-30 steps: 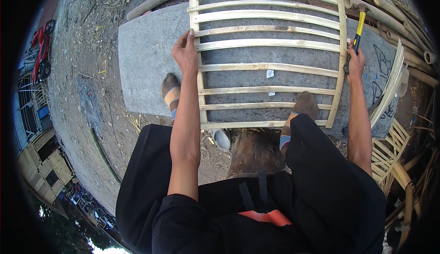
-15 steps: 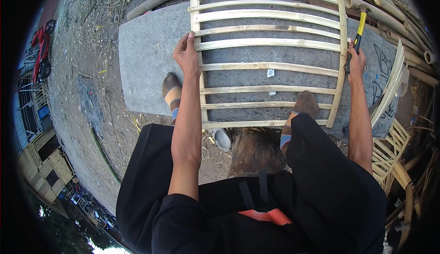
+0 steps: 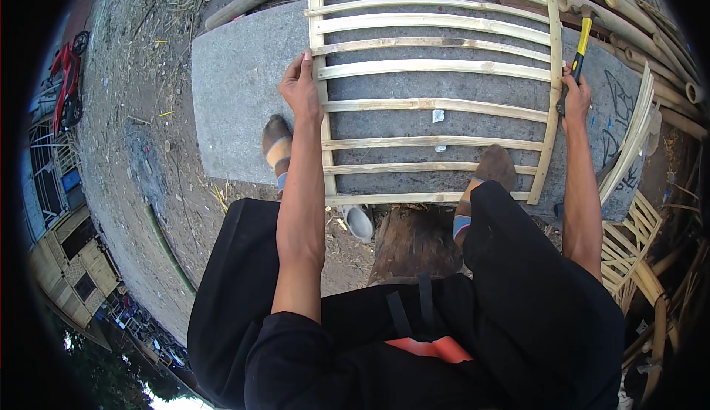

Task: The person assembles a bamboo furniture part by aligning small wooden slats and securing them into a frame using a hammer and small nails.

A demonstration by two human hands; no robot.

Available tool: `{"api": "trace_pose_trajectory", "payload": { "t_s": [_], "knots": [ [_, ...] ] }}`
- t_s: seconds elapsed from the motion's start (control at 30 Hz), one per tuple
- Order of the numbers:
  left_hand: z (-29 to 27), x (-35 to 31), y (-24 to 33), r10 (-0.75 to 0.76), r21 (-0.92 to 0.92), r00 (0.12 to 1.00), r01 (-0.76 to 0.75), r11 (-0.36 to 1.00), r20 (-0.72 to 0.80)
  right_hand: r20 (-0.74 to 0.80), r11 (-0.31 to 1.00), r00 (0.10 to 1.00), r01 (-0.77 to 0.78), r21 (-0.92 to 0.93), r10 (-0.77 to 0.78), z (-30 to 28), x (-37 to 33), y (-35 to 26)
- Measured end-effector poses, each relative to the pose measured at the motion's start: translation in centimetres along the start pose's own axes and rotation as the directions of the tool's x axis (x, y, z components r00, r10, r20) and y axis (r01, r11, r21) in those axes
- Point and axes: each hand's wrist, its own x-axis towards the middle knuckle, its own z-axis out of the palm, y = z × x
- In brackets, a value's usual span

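Note:
A slatted bamboo panel (image 3: 444,104), several pale strips fixed between two side rails, lies over a grey concrete slab (image 3: 240,77). My left hand (image 3: 301,88) pinches its left rail between thumb and fingers, about midway up. At the opposite rail, my right hand (image 3: 576,99) is closed around the dark grip of a hammer (image 3: 582,51) with a yellow-and-black handle, its head pointing away from me. Those right fingers are close against the rail; whether they also grip it, I cannot tell. My socked feet rest by the panel, the right one beneath its near slats.
Bamboo poles (image 3: 629,25) are piled at the far right. Loose split strips (image 3: 629,140) lean beside my right forearm, above a smaller slatted piece (image 3: 629,244). A wooden stump (image 3: 416,244) and a grey cup-like object (image 3: 359,223) stand nearby. A red motorcycle (image 3: 66,81) is far left.

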Motion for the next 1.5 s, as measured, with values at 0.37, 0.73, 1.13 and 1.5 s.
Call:
{"api": "trace_pose_trajectory", "payload": {
  "t_s": [0.37, 0.73, 1.13, 1.5],
  "knots": [
    [0.7, -0.6, 0.9, -0.021, 0.051, 1.0, 0.022, 0.998, -0.021, -0.005, 1.0, 1.0, 0.017, 0.0, -0.017, 0.0, -0.1, 0.0],
    [1.0, -0.5, 0.9, -0.008, 0.073, 1.0, 0.009, 0.997, -0.02, -0.011, 1.0, 1.0, -0.011, -0.015, 0.01, 0.1, -0.3, -0.4],
    [1.0, -0.5, 0.8, 0.015, 0.09, 1.0, -0.013, 0.996, -0.023, -0.026, 0.998, 0.999, -0.037, 0.04, 0.038, 0.5, -0.6, -0.8],
    [0.7, 1.9, 0.4, 0.363, 0.474, 0.93, -0.343, 0.811, 0.052, -0.04, 0.998, 0.999, -0.018, 0.068, 0.021, 0.4, -0.3, -0.4]
  ]
}}
